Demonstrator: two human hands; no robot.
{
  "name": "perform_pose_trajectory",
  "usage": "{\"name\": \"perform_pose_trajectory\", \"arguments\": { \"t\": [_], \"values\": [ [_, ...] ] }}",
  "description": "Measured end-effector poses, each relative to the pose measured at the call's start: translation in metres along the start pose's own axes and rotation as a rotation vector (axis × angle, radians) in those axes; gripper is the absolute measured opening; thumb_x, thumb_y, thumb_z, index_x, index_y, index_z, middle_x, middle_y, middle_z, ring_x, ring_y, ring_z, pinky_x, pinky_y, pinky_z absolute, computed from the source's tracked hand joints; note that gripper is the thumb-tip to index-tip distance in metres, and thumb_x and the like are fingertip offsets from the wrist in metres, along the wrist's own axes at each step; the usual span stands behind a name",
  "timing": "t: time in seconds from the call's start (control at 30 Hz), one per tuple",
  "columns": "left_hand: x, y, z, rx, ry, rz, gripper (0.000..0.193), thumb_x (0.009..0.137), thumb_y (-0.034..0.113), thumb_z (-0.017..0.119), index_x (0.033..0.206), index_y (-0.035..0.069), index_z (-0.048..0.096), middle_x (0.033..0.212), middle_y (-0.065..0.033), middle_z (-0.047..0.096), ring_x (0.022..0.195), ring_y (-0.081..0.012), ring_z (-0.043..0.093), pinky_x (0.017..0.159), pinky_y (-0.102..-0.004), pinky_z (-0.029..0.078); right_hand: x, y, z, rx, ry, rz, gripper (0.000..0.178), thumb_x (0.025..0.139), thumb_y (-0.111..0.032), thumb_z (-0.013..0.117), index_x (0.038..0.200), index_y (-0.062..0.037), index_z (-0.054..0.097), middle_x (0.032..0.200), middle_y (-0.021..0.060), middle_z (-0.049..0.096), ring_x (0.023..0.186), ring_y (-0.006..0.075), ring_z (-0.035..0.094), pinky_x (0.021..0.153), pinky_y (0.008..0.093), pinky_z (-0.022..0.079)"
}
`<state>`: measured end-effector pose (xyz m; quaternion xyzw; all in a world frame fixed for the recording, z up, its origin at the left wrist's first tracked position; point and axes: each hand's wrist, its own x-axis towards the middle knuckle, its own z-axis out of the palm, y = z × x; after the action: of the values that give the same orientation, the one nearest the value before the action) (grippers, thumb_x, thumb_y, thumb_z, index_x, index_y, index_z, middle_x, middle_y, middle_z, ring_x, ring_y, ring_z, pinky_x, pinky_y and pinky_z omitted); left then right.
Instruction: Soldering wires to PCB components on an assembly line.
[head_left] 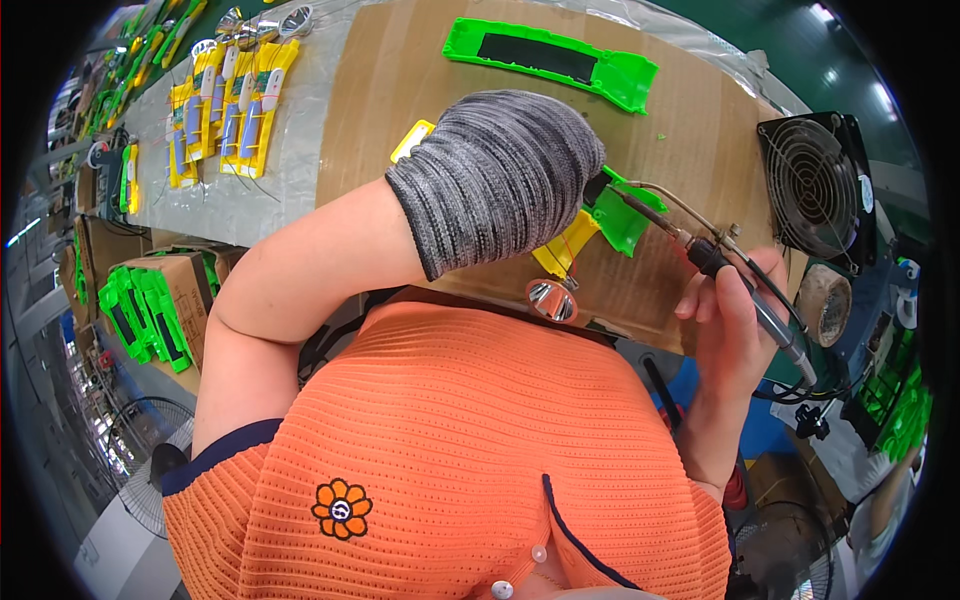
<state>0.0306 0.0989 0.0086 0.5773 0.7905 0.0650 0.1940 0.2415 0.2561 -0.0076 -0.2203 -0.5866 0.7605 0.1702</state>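
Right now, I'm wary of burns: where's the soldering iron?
In the head view, the soldering iron is right of centre, in the right hand, pointing toward the left hand.

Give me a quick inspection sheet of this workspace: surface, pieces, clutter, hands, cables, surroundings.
Surface: brown cardboard over a shiny sheet.
Pieces: green part and yellow part by the left hand; round reflector at the yellow part's near end; black-paneled green casing farther off.
Clutter: yellow assemblies with blue cylinders, upper left.
Hands: left in gray striped knit, fingers hidden; right hand holds a soldering iron.
Cables: black cables near the iron's rear end.
Surroundings: black-framed fan at right; carton at left.
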Motion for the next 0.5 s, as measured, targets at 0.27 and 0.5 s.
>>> {"name": "perform_pose_trajectory", "arguments": {
  "t": [0.27,0.5],
  "values": [
    [0.0,0.0,0.002,-0.041,0.101,0.038,0.013,0.081,0.018,0.065,0.085,0.007,0.07,0.078,-0.0132,0.066,0.076,-0.034,0.064,0.07,-0.0441,0.053,-0.009,0.022,0.026,0.484,0.176,0.007,0.003,0.098,-0.011,0.05,0.1,-0.0087,0.052,0.063,0.0026,0.05,0.063,0.0186,0.058,0.109,0.0658,0.032],
    [-0.001,-0.002,-0.009,-0.048,0.108,-0.153,0.015,0.082,0.02,0.063,0.087,0.009,0.071,0.077,-0.013,0.066,0.076,-0.0328,0.065,0.07,-0.0432,0.053,0.018,0.021,0.034,0.445,0.134,-0.009,0.014,0.1,-0.014,0.047,0.091,-0.012,0.057,0.061,-0.0014,0.045,0.062,0.0132,0.053,0.11,0.0644,0.032]
  ]
}}
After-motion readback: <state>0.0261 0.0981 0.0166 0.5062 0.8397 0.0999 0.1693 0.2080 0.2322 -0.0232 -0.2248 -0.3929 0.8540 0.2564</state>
